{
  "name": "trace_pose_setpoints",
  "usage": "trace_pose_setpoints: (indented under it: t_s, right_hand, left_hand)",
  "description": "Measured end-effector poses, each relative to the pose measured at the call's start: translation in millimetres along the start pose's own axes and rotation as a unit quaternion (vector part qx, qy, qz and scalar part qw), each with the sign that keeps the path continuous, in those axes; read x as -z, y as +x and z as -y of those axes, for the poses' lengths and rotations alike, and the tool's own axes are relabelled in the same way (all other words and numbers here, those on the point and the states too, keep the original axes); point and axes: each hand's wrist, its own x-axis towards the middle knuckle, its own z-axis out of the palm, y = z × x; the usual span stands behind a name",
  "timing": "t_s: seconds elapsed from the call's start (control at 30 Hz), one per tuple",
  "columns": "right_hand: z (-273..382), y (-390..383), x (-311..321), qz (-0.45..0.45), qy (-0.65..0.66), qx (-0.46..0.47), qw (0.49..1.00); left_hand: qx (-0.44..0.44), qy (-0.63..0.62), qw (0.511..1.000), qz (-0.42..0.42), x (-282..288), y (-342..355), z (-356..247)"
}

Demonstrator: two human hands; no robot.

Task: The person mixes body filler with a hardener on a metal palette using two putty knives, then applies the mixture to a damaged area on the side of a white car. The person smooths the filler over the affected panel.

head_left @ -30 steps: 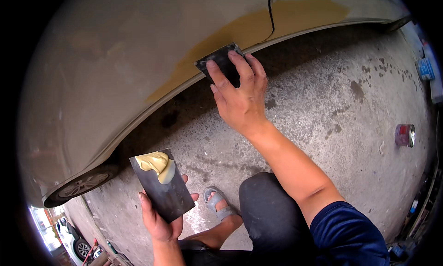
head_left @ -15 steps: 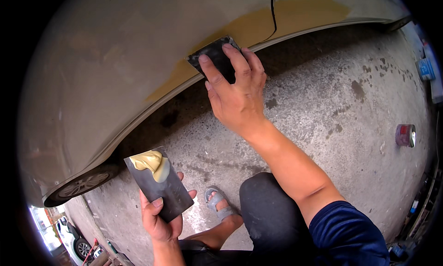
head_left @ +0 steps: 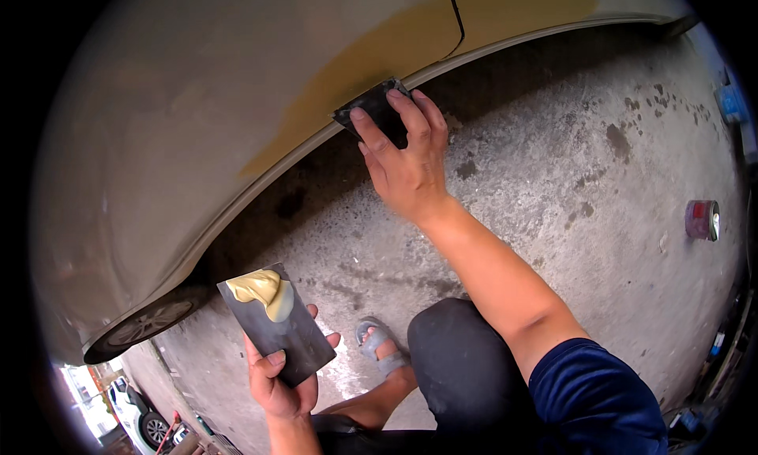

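Observation:
My right hand [head_left: 407, 151] grips a dark flat spreader [head_left: 377, 107], fingers spread over its face and thumb at its lower side. The spreader's far edge is against the lower edge of the car body panel [head_left: 213, 84], on a wide patch of yellowish-tan filler [head_left: 347, 68]. Lower left, my left hand [head_left: 280, 380] holds a dark rectangular plate [head_left: 288, 344] from below, thumb on top. A thick lump of cream-yellow filler paste [head_left: 260, 287] sits on the plate's far end.
A car wheel [head_left: 146, 325] is at the left, under the body. On the stained concrete floor [head_left: 537, 210] stands a dark red tin [head_left: 699, 220] at the right. A blue container [head_left: 730, 103] is farther off. A white car [head_left: 138, 411] shows at lower left.
The spreader in my right hand has moved down to the panel's lower edge, baring more of the filler patch. My left hand with the plate sits slightly lower in view.

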Motion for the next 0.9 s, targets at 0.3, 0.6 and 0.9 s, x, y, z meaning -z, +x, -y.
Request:
trace_pose_setpoints:
  t_s: [0.3,0.6,0.9]
  right_hand:
    - [-17,5,-27,-0.062,0.007,0.024,0.998]
    - [-16,2,-18,-0.055,0.007,0.025,0.998]
    - [19,-10,40,0.117,0.169,-0.057,0.977]
  left_hand:
    - [0.014,0.017,1.000,0.010,8,2,8]
    - [0.011,0.017,1.000,0.019,7,8,9]
    - [-0.024,-0.060,0.998,-0.017,6,10,7]
